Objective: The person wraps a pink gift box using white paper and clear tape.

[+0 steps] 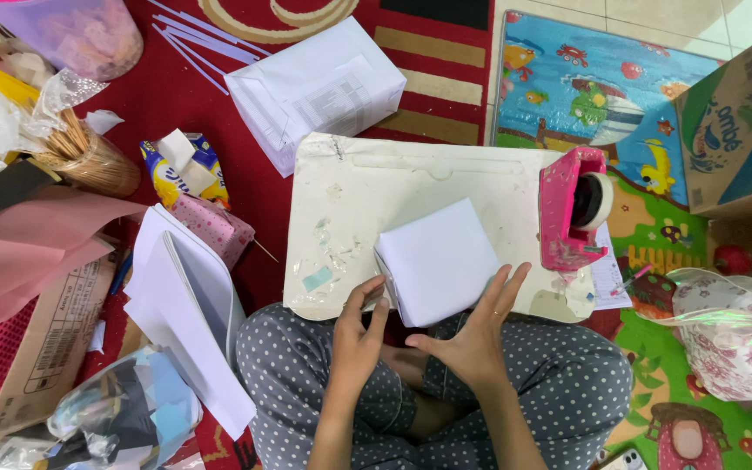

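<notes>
Head view: white-wrapped box (439, 259) resting on cream lap tray (350, 200), near its front edge. Left hand (357, 335) pinching box's left side, fingers curled closed on it. Right hand (480, 335) spread open, fingertips touching box's lower right corner. Pink tape dispenser (573, 209) on tray, right of box, apart.

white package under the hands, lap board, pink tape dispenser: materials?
White package: matte white paper wrap, going by its creased, folded edges; contents hidden. Lap board: probably cream plastic, smooth, scuffed, with tape scraps stuck on. Tape dispenser: glossy pink moulded plastic, likely.
</notes>
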